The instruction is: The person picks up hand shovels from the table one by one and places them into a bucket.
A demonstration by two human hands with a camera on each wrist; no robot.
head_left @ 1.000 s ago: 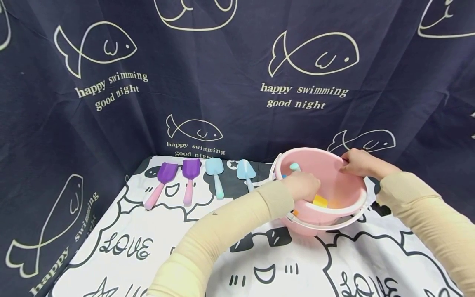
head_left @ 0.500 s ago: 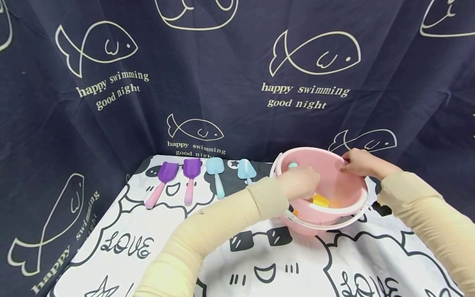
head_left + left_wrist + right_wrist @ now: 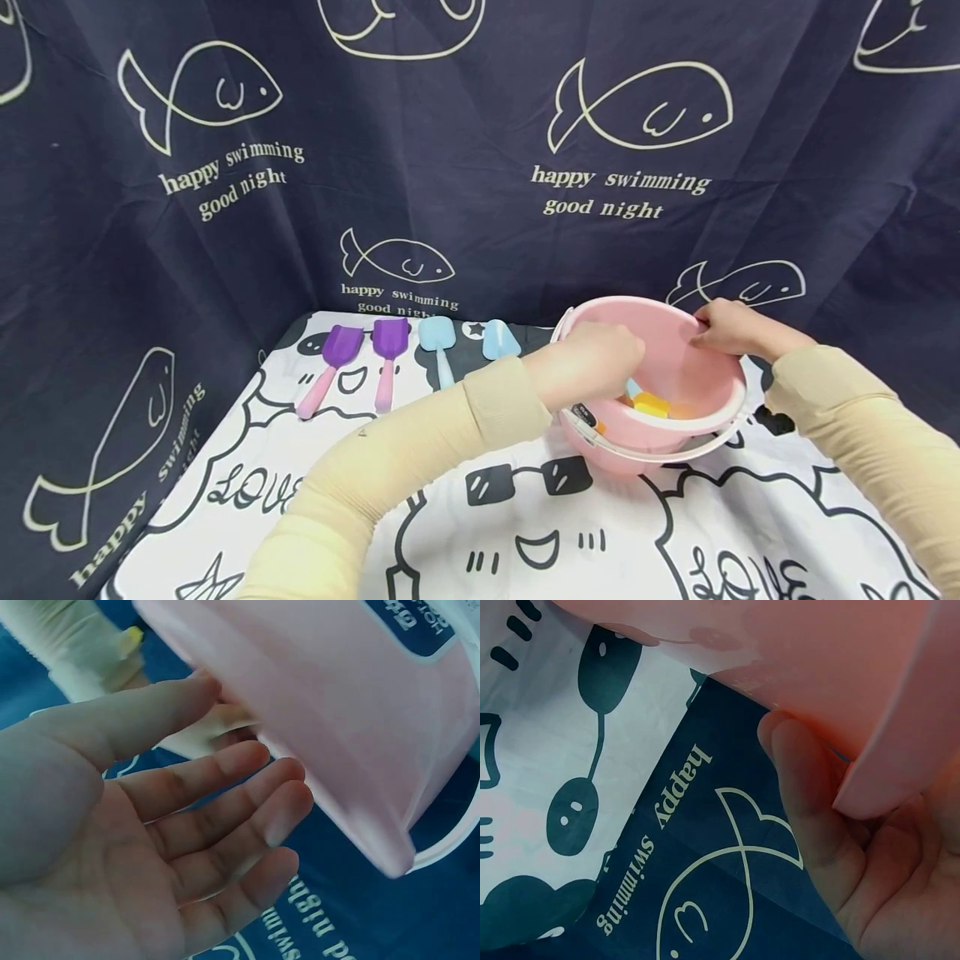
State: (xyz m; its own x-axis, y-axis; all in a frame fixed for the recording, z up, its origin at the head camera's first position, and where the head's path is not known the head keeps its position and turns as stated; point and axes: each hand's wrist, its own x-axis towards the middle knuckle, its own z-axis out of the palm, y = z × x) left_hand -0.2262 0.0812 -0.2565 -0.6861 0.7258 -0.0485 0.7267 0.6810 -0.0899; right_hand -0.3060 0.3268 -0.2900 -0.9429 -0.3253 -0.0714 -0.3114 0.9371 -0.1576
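Observation:
A pink bucket (image 3: 671,346) with a white handle tilts toward me at the right of the table. My right hand (image 3: 729,327) pinches its far right rim, and the right wrist view shows the thumb and fingers (image 3: 791,750) on either side of the wall. Over the bucket's left side is my left hand (image 3: 596,362); its fingers are hidden in the head view. In the left wrist view that hand (image 3: 150,817) has loosely bent fingers with nothing between them. Inside the bucket lie a yellow piece (image 3: 651,406) and a light blue piece (image 3: 633,387), both partly hidden.
Left of the bucket lie toy shovels in a row: a left purple shovel (image 3: 342,343), a second purple shovel (image 3: 390,337), a light blue shovel (image 3: 437,333) and another blue shovel (image 3: 498,340), its handle hidden by the left arm. A dark fish-print curtain (image 3: 480,167) hangs behind.
My left hand has risen from inside the bucket and its forearm has shifted left. A teal tip in the bucket is now hidden behind the hand. The right hand keeps its hold.

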